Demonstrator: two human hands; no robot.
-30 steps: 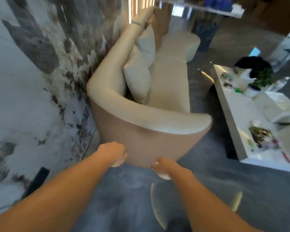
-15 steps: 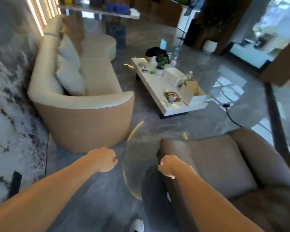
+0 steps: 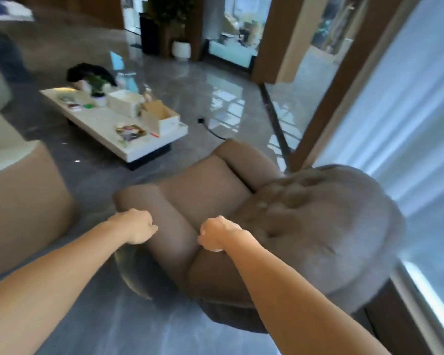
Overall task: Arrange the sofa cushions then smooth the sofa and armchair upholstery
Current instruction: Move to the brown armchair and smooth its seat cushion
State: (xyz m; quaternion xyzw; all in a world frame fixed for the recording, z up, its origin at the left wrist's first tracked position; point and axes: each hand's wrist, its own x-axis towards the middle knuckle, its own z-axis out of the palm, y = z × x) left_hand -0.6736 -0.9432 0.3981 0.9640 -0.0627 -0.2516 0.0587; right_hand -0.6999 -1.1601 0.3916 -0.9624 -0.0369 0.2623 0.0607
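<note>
Hovering over the tufted brown fabric armchair, left hand and right hand were clenched, empty; smoothing called for flattened palms.

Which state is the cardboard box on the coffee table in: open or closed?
Open. The cardboard box on the coffee table has a flap raised and its interior exposed; its contents cannot be made out.
</note>
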